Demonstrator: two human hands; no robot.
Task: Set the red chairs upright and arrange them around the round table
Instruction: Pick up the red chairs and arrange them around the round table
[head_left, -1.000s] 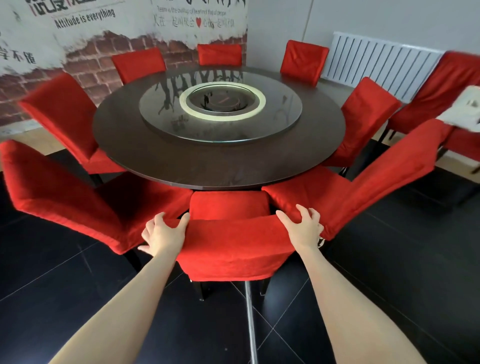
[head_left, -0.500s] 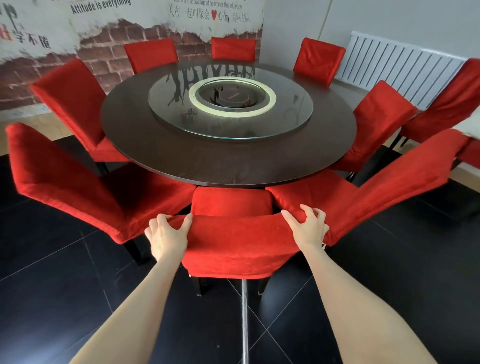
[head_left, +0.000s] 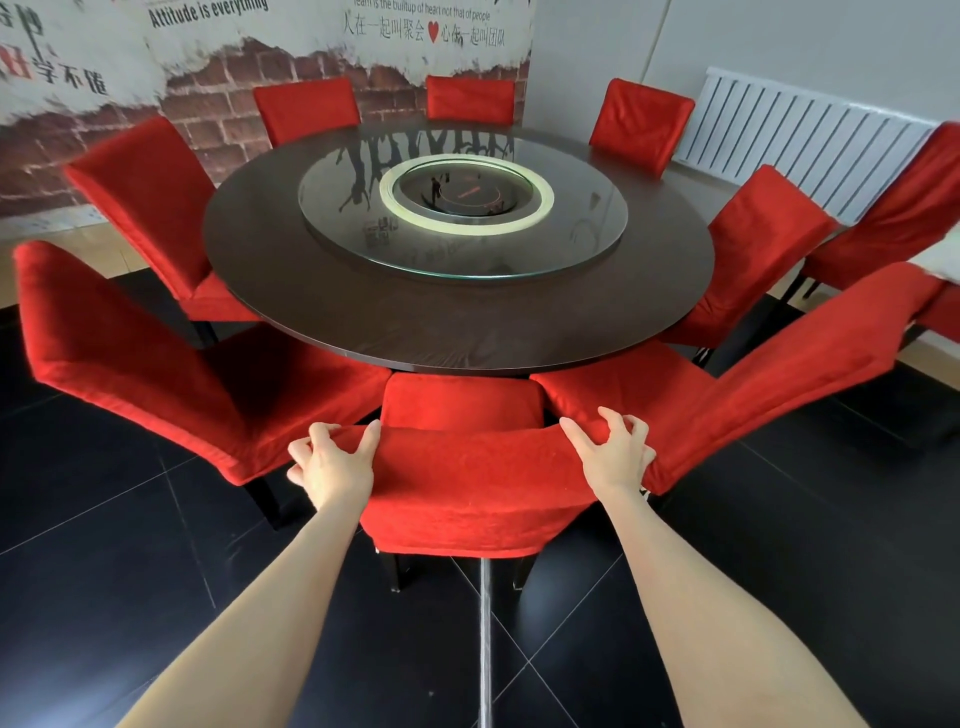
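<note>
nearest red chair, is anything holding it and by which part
Yes. The nearest red fabric-covered chair is held by the top edge of its backrest: the left hand grips the left corner, the right hand the right corner.
</note>
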